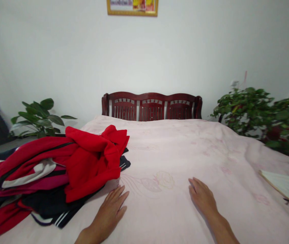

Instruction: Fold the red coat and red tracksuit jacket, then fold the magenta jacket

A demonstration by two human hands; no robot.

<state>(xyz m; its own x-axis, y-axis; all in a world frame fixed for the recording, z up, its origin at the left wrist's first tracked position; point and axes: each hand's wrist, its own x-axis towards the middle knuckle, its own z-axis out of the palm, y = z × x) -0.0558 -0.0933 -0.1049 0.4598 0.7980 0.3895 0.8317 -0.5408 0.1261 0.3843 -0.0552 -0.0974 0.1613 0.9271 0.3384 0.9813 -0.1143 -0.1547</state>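
My left hand point(110, 212) lies on the pink floral bedspread point(157, 206), palm down with its fingers stretched forward and the thumb apart. Just to its left is a heap of clothes: a bright red garment point(93, 162) on top, a crimson and white jacket point(45, 149) with a dark stripe, and dark navy clothing point(50, 203) with white stripes underneath. My right hand point(203, 196) rests on the bedspread farther right, fingers extended, holding nothing. Between the two hands shows a pale embroidered flower point(165, 180).
A dark red wooden headboard point(151, 106) stands at the far end, against a white wall. Leafy plants point(246, 108) grow at the right, another plant point(40, 117) at the left. A pale flat item point(284, 186) with a dark cord lies at the right edge.
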